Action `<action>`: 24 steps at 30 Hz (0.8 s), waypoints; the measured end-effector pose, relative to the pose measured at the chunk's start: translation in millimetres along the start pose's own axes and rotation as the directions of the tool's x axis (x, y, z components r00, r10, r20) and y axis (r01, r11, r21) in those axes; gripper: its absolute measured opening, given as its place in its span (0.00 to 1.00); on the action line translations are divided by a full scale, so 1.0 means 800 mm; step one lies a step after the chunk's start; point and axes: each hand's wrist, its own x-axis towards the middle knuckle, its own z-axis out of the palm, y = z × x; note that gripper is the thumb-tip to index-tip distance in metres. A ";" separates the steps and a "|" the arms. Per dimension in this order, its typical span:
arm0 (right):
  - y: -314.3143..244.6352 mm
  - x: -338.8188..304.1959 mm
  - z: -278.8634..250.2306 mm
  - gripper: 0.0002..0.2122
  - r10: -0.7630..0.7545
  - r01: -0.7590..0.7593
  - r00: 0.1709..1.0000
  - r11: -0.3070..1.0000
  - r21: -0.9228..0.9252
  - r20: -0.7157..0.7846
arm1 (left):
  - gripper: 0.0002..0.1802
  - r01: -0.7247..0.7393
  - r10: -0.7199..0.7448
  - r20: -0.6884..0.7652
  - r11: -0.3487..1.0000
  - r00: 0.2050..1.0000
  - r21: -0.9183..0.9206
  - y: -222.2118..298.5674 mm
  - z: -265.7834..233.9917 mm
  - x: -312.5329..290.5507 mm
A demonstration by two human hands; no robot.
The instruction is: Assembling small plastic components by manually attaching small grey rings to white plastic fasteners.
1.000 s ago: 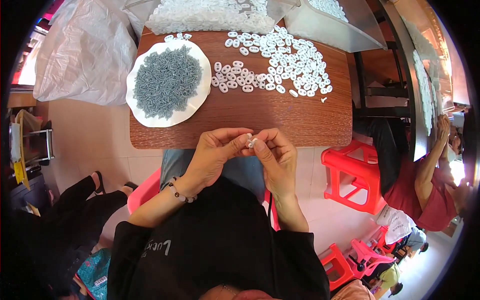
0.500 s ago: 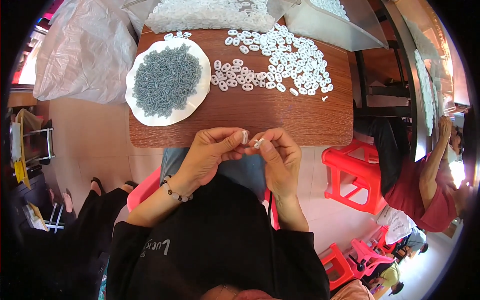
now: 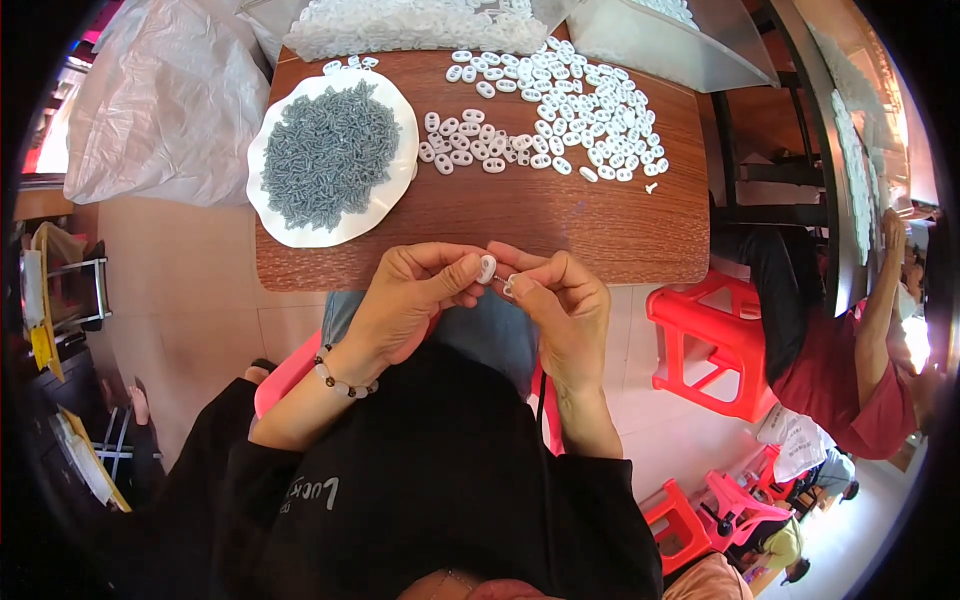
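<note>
Mid-frame, by the brown table [image 3: 480, 222], left hand [image 3: 400, 300] pinches a white oval [image 3: 487, 268], right hand [image 3: 568, 312] seemingly a half-hidden piece [image 3: 510, 286]; red stool [image 3: 745, 365], right.

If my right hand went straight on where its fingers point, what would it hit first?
Probably the white oval piece held in your left hand, just ahead of your right hand, though depth is hard to judge.

Tbl [image 3: 600, 230] free front-R; plate [image 3: 315, 236] L, white pcs [image 3: 560, 127] + 2 bins [image 3: 670, 50] block rear.
</note>
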 end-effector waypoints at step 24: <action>0.010 0.002 0.005 0.04 -0.022 0.021 0.999 0.999 -0.026 -0.045 | 0.11 -0.052 0.052 -0.001 0.998 0.999 -0.019 -0.011 -0.014 0.001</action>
